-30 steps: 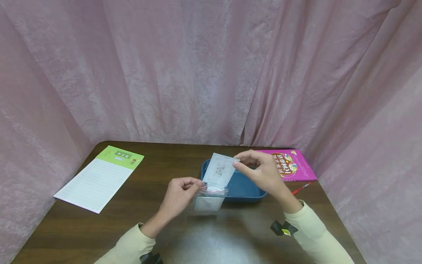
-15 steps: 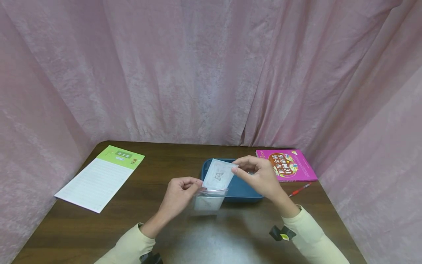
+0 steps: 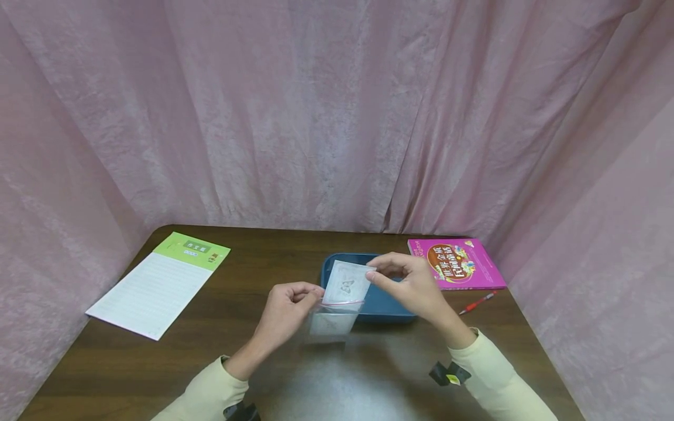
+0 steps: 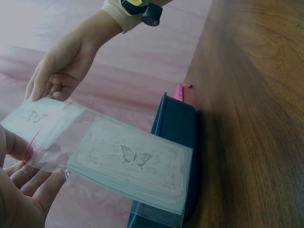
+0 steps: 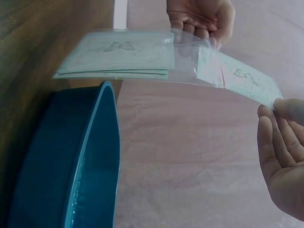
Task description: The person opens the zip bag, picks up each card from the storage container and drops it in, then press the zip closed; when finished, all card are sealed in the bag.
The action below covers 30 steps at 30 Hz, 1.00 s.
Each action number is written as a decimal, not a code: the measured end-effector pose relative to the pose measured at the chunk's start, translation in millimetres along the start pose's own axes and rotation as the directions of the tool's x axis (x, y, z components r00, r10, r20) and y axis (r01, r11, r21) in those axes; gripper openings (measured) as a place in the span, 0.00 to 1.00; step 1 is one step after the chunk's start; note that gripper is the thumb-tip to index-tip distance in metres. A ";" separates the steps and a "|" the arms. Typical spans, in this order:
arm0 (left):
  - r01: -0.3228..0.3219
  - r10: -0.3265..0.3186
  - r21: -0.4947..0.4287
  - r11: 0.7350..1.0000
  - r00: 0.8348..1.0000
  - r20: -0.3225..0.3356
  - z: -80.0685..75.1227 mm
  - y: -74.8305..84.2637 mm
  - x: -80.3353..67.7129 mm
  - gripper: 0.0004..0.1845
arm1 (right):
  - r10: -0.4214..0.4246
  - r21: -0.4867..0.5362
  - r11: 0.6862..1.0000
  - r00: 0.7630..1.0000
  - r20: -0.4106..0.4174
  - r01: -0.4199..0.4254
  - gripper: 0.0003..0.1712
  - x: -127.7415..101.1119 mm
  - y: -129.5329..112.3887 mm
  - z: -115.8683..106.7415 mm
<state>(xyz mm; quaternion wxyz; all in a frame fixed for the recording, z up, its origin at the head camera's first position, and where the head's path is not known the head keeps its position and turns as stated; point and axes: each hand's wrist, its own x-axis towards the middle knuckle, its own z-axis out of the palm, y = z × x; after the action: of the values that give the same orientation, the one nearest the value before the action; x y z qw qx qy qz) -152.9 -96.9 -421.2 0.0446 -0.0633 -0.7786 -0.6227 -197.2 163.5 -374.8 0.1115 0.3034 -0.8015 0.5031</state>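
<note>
My left hand [image 3: 310, 295] pinches the open mouth of a clear zip bag [image 3: 329, 320], which hangs just above the dark wooden table [image 3: 158, 362]. The bag [image 4: 133, 164] holds a stack of pale cards printed with a butterfly. My right hand [image 3: 375, 272] pinches the top corner of one more butterfly card [image 3: 346, 284]. That card's lower end sits in the bag's red-lined mouth. In the right wrist view the card [image 5: 242, 76] runs from my right hand's fingertips [image 5: 285, 111] into the bag [image 5: 118, 54], and my left hand [image 5: 202, 16] holds the far side.
A blue plastic tray [image 3: 389, 304] lies right behind the bag. A pink book [image 3: 455, 263] and a red pen [image 3: 476, 302] are to the right. A green-topped lined notepad [image 3: 158, 283] lies at the left. Pink curtains close in the table on three sides.
My right hand has come down and to the left with the card, whose lower end has slid into the bag's mouth. My left hand and the bag have stayed put.
</note>
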 end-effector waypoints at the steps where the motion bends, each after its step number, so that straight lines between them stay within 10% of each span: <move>1: 0.001 -0.001 0.000 1.000 1.000 0.000 0.0 0.2 0.0 0.07 | 0.002 0.000 1.000 1.000 0.001 -0.002 0.08 -0.1 -0.2 0.5; 30: -0.009 0.009 -0.062 0.998 1.000 -0.002 -0.3 3.9 1.1 0.07 | 0.015 0.022 1.000 0.996 0.082 -0.016 0.06 -9.9 10.0 16.2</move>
<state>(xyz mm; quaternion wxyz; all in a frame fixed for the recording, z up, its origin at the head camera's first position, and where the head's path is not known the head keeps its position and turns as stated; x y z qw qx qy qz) -153.4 -96.3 -417.2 0.0461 -0.0675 -0.7585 -0.6466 -193.3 156.2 -394.6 0.0712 0.3188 -0.8020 0.5000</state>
